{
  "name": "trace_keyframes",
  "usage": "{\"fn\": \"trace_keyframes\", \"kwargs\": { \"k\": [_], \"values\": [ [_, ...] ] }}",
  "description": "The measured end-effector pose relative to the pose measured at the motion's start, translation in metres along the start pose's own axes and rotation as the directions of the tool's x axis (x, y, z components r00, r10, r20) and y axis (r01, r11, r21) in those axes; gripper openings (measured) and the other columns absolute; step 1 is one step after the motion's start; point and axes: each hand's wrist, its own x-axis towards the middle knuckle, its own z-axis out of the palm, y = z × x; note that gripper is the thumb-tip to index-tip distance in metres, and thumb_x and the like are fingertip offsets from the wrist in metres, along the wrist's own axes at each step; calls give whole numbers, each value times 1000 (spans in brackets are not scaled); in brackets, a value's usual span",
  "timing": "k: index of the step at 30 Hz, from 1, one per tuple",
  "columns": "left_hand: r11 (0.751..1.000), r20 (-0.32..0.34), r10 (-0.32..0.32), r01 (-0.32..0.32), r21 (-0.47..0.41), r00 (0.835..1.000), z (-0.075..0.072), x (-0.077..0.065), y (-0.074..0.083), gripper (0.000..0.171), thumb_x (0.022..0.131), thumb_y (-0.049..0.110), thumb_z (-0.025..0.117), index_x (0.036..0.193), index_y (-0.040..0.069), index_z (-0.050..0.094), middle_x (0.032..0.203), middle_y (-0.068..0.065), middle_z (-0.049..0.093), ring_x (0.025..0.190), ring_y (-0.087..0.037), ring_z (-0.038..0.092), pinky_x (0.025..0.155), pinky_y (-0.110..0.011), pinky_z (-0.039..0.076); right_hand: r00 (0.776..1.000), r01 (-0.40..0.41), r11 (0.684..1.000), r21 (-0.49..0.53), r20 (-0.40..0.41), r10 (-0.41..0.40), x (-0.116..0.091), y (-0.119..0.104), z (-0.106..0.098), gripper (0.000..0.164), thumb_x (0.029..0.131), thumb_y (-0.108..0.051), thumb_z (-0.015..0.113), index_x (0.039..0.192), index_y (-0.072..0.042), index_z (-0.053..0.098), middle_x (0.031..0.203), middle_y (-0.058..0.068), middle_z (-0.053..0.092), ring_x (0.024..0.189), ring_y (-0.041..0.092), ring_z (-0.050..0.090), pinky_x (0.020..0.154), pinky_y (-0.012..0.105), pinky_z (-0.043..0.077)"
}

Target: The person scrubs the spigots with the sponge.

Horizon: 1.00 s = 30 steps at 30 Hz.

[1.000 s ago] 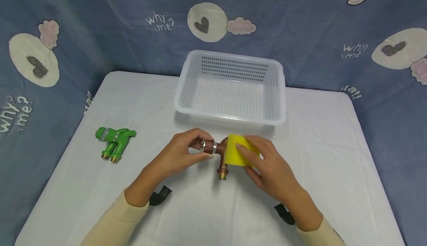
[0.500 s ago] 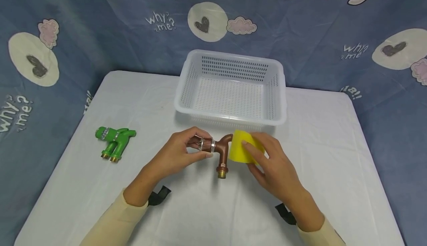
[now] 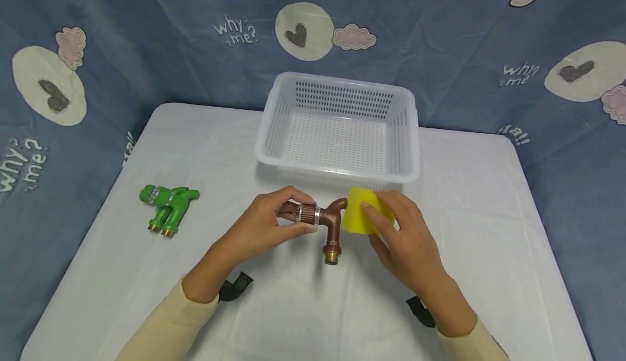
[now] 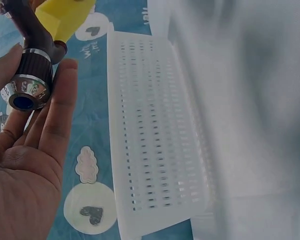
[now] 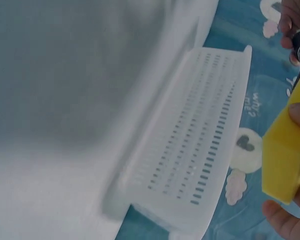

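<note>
My left hand [image 3: 266, 222] grips a bronze-brown tap [image 3: 332, 219] by its ribbed collar with silver rings, thumb below and fingers above. The tap's brass-threaded end points toward me, over the table. In the left wrist view the dark round opening of the tap [image 4: 25, 100] faces the camera. My right hand [image 3: 411, 247] pinches a yellow sponge [image 3: 357, 217] between thumb and fingers, right beside the tap's spout. The same sponge [image 5: 285, 155] shows as a thick block in the right wrist view. To the left, a green tap [image 3: 176, 206] with two brass-threaded outlets lies on the table.
A white perforated plastic basket [image 3: 337, 173] stands at the back of the table, just beyond my hands. White cloth [image 3: 479, 214] covers the table. Behind hangs a blue printed curtain [image 3: 195, 67]. Black straps [image 3: 236, 286] dangle from my wrists.
The sponge has moved right and slightly away from me, off the tap's body, uncovering its spout. The tap, still in my left hand, has shifted a little to the right.
</note>
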Motion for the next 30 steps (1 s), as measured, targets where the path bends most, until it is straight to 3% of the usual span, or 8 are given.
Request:
{"fn": "trace_keyframes", "kwargs": {
  "k": [5,11,18,22,27,30],
  "values": [
    [999,-1,-19,19,-30,1000,-1,-1,2,42,84,15,90,119,21,68,106,6,75,92,-12,74,81,-32,60,999,-2,1000,11,-39,3,-1,-2,-4,67,73,8,83,135,-5,62,137,27,55,123,47,53,115,41,41],
    [999,-12,15,-15,-47,1000,0,-2,6,42,85,11,90,119,24,68,105,6,75,89,-13,75,75,-31,59,993,81,997,8,-92,-80,3,-11,-3,43,91,-7,66,134,-4,63,137,28,57,122,48,55,121,36,35],
    [994,5,24,-23,-107,1000,2,-4,6,43,85,10,89,121,20,67,109,3,75,94,-15,76,82,-38,62,991,73,997,-25,-112,-76,-1,-11,4,37,98,-10,58,134,-5,64,136,28,57,121,48,54,122,35,34],
    [993,-24,47,-49,-103,999,3,-3,7,44,86,10,89,122,18,66,110,2,75,93,-15,76,80,-37,63,986,83,995,-57,-140,-90,-5,-13,11,31,103,-13,54,131,-7,66,133,27,59,120,48,54,118,38,40],
    [994,-67,58,-64,-91,996,-1,-3,9,44,86,10,88,123,17,65,109,3,76,94,-14,76,74,-32,62,979,115,990,-85,-161,-127,-9,-14,17,30,102,-12,54,128,-8,69,129,26,60,116,48,55,99,49,54],
    [993,-87,53,-61,-99,995,-4,-4,9,44,86,10,88,123,17,65,106,3,76,93,-15,76,72,-31,61,985,87,993,-75,-143,-97,-11,-9,15,31,102,-13,53,129,-7,68,131,27,59,117,49,54,97,50,52]
  ]
}}
